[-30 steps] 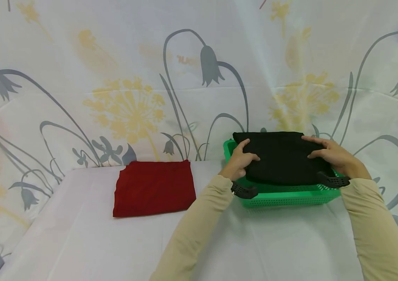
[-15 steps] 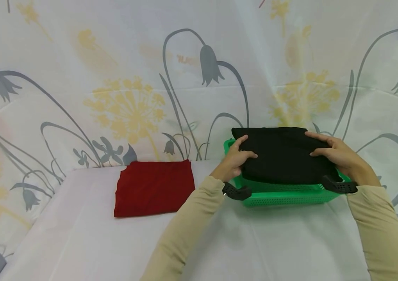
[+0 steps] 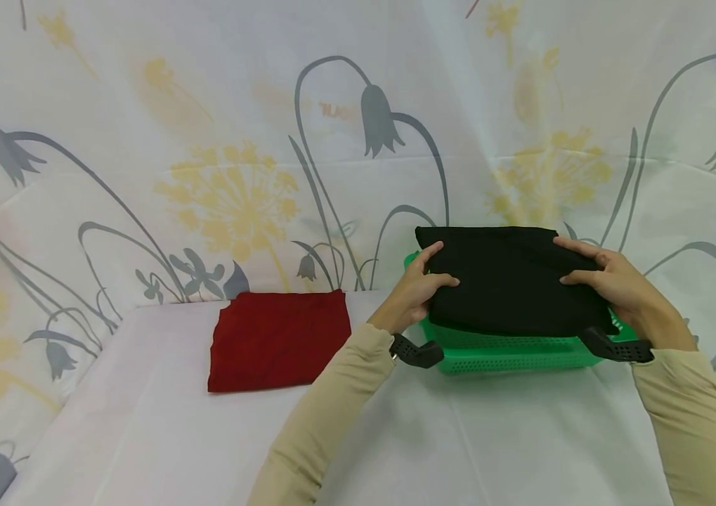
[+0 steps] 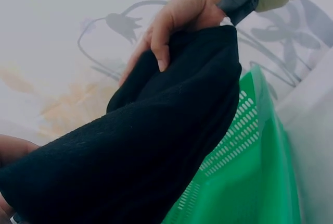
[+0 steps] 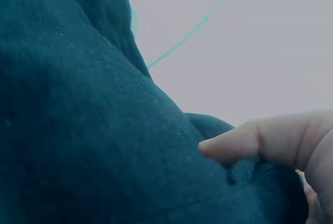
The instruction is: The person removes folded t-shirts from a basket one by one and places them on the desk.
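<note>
A folded black cloth [image 3: 509,281] is held up flat between both hands, over a green plastic basket [image 3: 516,360]. My left hand [image 3: 412,289] grips its left side, thumb on top and the other fingers mostly hidden underneath. On the right side, my right hand [image 3: 618,282] pinches the cloth in the same way. The right wrist view shows the thumb [image 5: 234,143] pressing on the bunched cloth edge. From the left wrist, the black cloth [image 4: 135,140] hangs in soft folds beside the basket's slotted wall [image 4: 247,114].
A folded red cloth [image 3: 278,341] lies on the white-covered table [image 3: 161,443], left of the basket. Behind the table hangs a white curtain [image 3: 206,84] with grey and yellow flower prints. Both forearms wear beige sleeves [image 3: 326,407].
Both hands have raised the black cloth slightly out of the basket and moved a little apart. The cloth looks spread wider. The red cloth and the basket have stayed in place.
</note>
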